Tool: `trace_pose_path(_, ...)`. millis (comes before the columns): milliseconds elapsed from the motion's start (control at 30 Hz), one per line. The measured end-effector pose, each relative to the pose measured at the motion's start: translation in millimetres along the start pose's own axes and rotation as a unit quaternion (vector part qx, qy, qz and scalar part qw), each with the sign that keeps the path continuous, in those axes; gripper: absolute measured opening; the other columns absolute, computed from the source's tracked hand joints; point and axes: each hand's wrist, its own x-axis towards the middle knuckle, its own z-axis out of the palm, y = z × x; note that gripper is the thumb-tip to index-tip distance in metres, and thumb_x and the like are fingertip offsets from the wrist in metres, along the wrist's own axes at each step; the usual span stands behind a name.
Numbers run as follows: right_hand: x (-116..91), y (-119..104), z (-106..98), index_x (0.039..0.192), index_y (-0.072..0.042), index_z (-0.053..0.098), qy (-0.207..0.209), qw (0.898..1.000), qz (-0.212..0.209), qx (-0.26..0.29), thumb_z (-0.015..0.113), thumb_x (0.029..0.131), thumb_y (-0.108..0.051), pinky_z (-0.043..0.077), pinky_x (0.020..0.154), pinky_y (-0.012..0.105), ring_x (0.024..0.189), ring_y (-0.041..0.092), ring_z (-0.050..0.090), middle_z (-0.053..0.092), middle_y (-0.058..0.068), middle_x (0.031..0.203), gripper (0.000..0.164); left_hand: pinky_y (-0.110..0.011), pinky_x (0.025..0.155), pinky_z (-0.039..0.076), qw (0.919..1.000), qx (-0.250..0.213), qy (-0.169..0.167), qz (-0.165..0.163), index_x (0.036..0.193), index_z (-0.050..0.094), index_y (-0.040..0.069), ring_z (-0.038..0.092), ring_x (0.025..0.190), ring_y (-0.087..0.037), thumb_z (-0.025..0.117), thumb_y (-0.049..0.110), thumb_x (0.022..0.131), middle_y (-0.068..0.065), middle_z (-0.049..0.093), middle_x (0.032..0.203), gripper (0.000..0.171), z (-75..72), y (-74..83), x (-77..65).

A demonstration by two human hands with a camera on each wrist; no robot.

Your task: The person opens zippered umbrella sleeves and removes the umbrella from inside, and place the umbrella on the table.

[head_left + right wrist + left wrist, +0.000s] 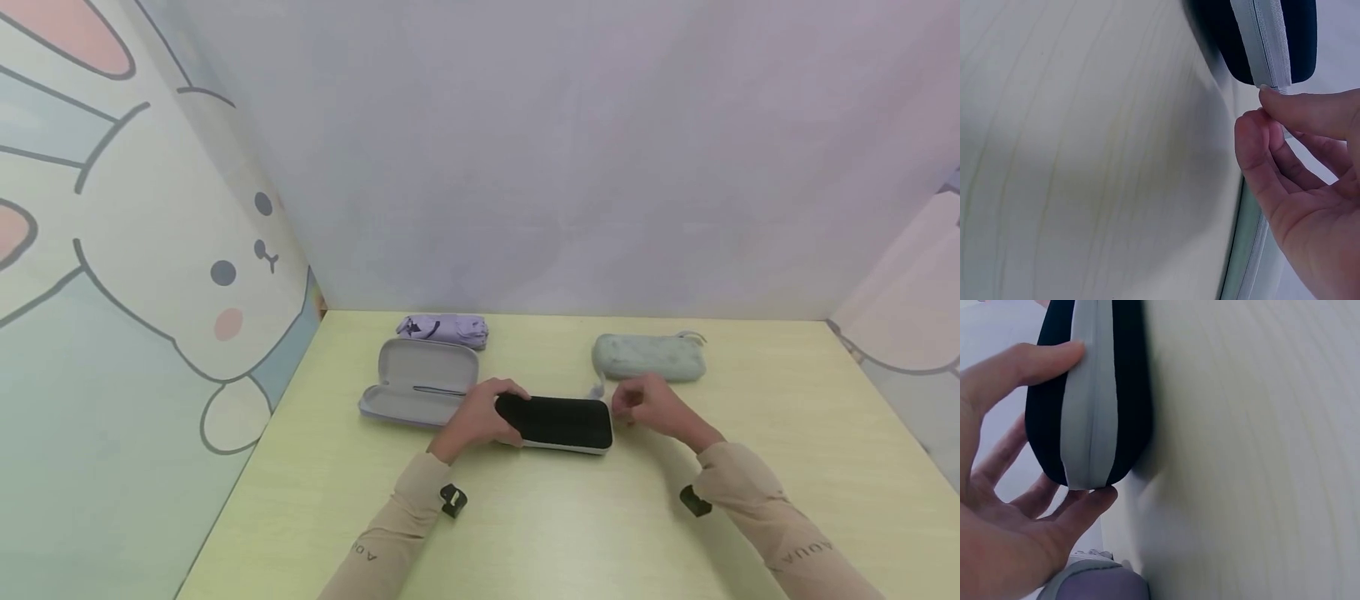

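Observation:
A black pencil case (566, 422) with a pale zipper band lies on the table. My left hand (483, 414) grips its left end; in the left wrist view the thumb presses on the zipper band (1089, 412) and the other fingers curl round the far side and end. At the right end is my right hand (651, 406), its thumb and curled fingers pinching by the end of the zipper (1266, 44). The zipper pull there is mostly hidden by the fingers. Just left of my left hand, an open hard case (427, 364) with a grey lining holds a thin dark stick (438, 390).
Behind the open case lies a rolled lilac bundle (444, 330) with dark marks. A grey-green zip pouch (651, 358) with a strap lies beyond my right hand. The pale yellow table (555, 525) meets a plain backdrop at its far edge, with a rabbit-print sheet (187, 250) at left.

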Motion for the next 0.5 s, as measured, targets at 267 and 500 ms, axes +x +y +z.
trace_pose_path(267, -5.6, 1.6, -2.0, 0.076, -0.002, 0.066, -0.015, 1.0, 0.009, 0.009, 0.066, 0.074, 0.01, 0.051, 0.055, 0.03, 0.061, 0.015, 0.059, 0.064, 0.007, 0.07, 0.012, -0.04, 0.093, 0.043, 1.0, -0.003, 0.002, -0.006, 0.104, 0.068, 0.024, 0.05, 0.115, -0.022, 0.089, 0.01, 0.054, 0.003, 0.059, 0.119, 0.056, -1.0, -1.6, -0.1)
trace_pose_path(500, -13.5, -2.9, -3.3, 0.079, -0.002, 0.067, -0.015, 0.999, 0.02, 0.028, 0.07, 0.077, 0.004, 0.052, 0.057, 0.03, 0.064, 0.016, 0.06, 0.066, 0.008, 0.073, 0.007, -0.038, 0.09, 0.044, 0.9995, -0.02, 0.016, 0.016, 0.107, 0.067, 0.021, 0.051, 0.11, -0.02, 0.089, 0.011, 0.054, 0.003, 0.059, 0.115, 0.058, 0.8, -6.2, -1.6)
